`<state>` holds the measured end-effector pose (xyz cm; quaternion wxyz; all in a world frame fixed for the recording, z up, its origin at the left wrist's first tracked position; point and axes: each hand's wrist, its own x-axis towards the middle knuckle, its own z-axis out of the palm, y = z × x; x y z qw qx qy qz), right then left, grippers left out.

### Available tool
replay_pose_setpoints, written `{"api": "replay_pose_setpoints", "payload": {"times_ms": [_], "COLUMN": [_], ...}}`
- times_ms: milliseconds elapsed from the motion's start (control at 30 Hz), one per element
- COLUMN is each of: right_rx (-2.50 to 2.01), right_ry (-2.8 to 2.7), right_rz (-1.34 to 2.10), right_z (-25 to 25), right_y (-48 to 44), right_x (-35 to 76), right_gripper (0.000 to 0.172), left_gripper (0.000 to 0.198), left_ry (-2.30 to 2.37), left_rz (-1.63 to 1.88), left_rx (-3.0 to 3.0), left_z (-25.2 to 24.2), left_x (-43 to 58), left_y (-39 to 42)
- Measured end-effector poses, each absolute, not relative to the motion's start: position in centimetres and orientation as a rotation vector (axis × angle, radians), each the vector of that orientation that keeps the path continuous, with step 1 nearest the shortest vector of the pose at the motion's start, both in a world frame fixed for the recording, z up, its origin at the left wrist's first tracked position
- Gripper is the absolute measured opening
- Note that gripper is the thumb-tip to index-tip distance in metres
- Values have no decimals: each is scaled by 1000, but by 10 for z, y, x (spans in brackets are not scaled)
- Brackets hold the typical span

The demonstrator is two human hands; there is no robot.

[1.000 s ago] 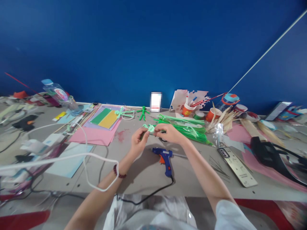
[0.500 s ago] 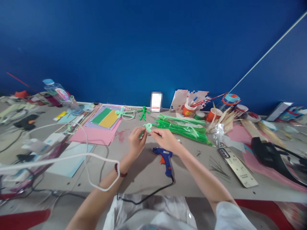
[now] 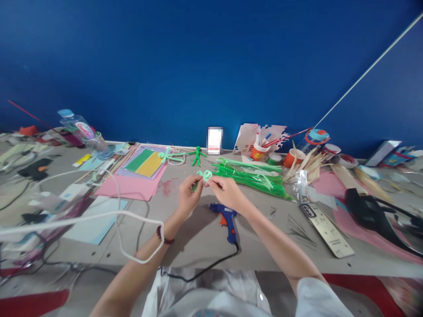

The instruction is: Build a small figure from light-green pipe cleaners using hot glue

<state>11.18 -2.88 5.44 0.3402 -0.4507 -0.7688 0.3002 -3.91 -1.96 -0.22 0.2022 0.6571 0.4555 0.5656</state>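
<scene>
Over the middle of the grey table (image 3: 198, 237), my left hand (image 3: 187, 197) and my right hand (image 3: 228, 193) pinch a pale green pipe cleaner piece (image 3: 205, 175) between them; its top is bent into small loops. Both hands are closed on it, fingertips almost touching. A blue hot glue gun (image 3: 226, 215) with an orange trigger lies on the table just below my right hand, its black cord running toward me. A bundle of bright green pipe cleaners (image 3: 254, 176) lies just beyond my right hand.
Pink, yellow and green paper sheets (image 3: 139, 171) lie at left with a white cord (image 3: 99, 215) looping over them. A green pipe cleaner figure (image 3: 197, 155), orange cups (image 3: 259, 152), dried leaves (image 3: 309, 163), a ruler (image 3: 327, 229) and a plastic bottle (image 3: 82, 130) are around.
Both hands drew slightly nearer to me and closer together, and the pipe cleaner piece turned from lying across to standing with its loops upward.
</scene>
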Motion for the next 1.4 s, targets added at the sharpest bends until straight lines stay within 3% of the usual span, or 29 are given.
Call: {"api": "replay_pose_setpoints", "payload": {"times_ms": [600, 867, 1167, 1400], "right_rx": [-1263, -1259, -1551, -1535], "right_ry": [-2021, -2039, -2126, -2258], "right_rz": [666, 646, 262, 154], "right_z": [44, 48, 46, 40], "right_y": [-39, -41, -42, -44], "right_x": [101, 100, 95, 92], "right_gripper": [24, 23, 24, 25], "left_gripper": [25, 17, 14, 13], "left_ry": [1157, 1336, 1435, 1400], "left_rz": [1489, 1589, 1661, 1592], "left_rx": [1412, 1826, 2296, 2310], "left_z": [-13, -4, -15, -12], "left_x": [-36, -36, -38, -37], "left_y": [-15, -23, -24, -27]}}
